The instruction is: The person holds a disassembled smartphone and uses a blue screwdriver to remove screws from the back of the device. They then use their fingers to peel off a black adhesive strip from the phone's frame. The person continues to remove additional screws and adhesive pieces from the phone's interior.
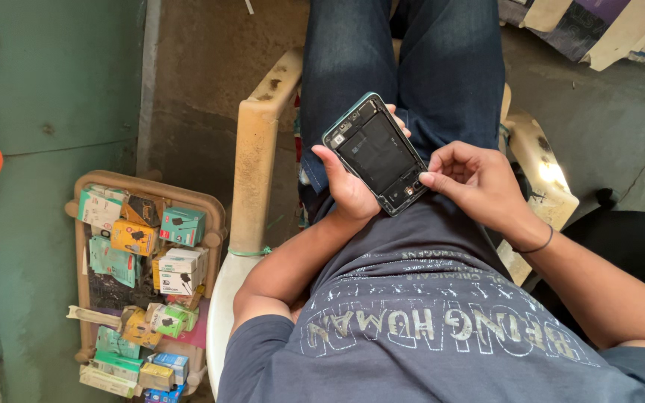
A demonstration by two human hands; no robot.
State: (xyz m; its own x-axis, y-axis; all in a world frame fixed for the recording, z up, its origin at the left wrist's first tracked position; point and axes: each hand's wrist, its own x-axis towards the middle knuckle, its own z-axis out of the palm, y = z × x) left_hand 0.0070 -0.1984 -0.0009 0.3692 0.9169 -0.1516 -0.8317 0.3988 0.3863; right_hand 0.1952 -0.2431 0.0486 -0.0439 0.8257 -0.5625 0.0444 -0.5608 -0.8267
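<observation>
Centre frame, above the lap: opened phone (377,153), back cover off, tilted diagonally. Left hand (352,186) cupped beneath, fingers wrapped tight around its edges. Right hand (472,179) curled, fingertips pinched together at its lower corner. Lower left: rack (83,246) of small boxes.

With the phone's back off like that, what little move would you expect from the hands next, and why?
Probably a small pinch or pry at the phone's lower edge. The left hand cradles the opened phone, its dark insides facing up, while the right hand has its fingertips right at the bottom corner by the small parts there. What the fingertips hold, if anything, is too small to tell.
</observation>
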